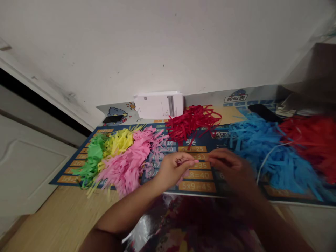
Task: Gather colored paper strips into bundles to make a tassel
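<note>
Over the middle of the printed mat, my left hand (pixel 174 168) is closed in a pinch. Bits of pink paper strip (pixel 183 177) show inside its curl and below it. My right hand (pixel 232 166), slightly blurred, faces it a short gap away with thumb and fingers pressed together; anything in that pinch is too small to make out. Left of my hands lie fringed tissue-paper bunches: pink (pixel 126 162), yellow (pixel 119 143) and green (pixel 96 155). A dark red heap of paper strips (pixel 187 124) lies beyond them. Blue fringe (pixel 273 154) is beside my right hand.
The times-table mat (pixel 197 186) covers the table against a wall. A white box (pixel 157 105) stands at the back. One dark phone (pixel 114 119) lies back left, a black object (pixel 264 112) back right. Red fringe (pixel 312 143) and a white cord (pixel 270 152) are at the right.
</note>
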Demonstrator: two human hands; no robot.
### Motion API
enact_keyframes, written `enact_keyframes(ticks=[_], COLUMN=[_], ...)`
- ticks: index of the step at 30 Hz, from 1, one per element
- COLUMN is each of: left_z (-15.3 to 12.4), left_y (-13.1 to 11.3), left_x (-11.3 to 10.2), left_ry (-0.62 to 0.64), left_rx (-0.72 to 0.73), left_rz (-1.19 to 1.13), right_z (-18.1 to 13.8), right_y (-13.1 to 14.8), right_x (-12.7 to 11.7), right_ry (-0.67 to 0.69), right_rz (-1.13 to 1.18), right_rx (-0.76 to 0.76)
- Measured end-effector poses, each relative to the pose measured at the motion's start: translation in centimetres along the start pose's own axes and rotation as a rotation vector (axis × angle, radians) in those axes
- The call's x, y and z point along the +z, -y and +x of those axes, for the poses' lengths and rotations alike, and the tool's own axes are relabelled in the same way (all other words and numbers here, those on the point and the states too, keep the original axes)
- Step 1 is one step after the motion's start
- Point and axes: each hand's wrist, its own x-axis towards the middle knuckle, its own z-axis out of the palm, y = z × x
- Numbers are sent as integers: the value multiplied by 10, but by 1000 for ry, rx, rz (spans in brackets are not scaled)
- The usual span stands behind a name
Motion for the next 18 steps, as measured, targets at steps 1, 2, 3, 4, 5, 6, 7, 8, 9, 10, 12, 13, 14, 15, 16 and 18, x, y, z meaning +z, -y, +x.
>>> enact_keyframes(ticks=[1, 2, 3, 4, 5, 6, 7, 8, 9, 10, 12, 13, 14, 15, 16, 18], left_z=[-1, -1, -1, -1, -1, -1, -1, -1, -1, -2, -2, -2, -1, -1, 0, 2], left_y=[3, 6, 9, 11, 13, 13, 14, 14, 14, 14, 14, 15, 15, 16, 16, 18], left_x=[4, 8, 10, 13, 14, 15, 15, 15, 15, 15, 13, 12, 12, 11, 10, 9], left_ry=[-29, -64, -97, -124, -140, -147, -150, -153, -156, -161, -168, -167, -162, -153, -140, -106], left_rx=[-34, -41, -35, -25, -17, -9, -2, 2, 6, 13, 40, 64, 91, 118, 139, 156], left_rz=[-41, -60, -62, -54, -42, -29, -18, -12, -8, -5, 16, 38, 63, 86, 102, 114], right_z=[-9, -16, -21, -24, -24, -24, -24, -23, -23, -23, -24, -24, -24, -25, -25, -26], right_y=[1, 1, -1, -3, -5, -8, -9, -10, -11, -11, -11, -11, -12, -13, -14, -18], right_x=[12, 23, 33, 41, 47, 52, 54, 56, 57, 57, 57, 58, 58, 58, 59, 59], right_ry=[11, 6, -17, -45, -76, -112, -145, -179, -209, -229, -239, -236, -232, -228, -227, -225], right_rz=[100, 195, 280, 351, 410, 455, 485, 502, 511, 516, 522, 527, 529, 527, 518, 488], right_rx=[53, 106, 158, 209, 250, 281, 305, 322, 335, 347, 378, 392, 402, 409, 411, 407])
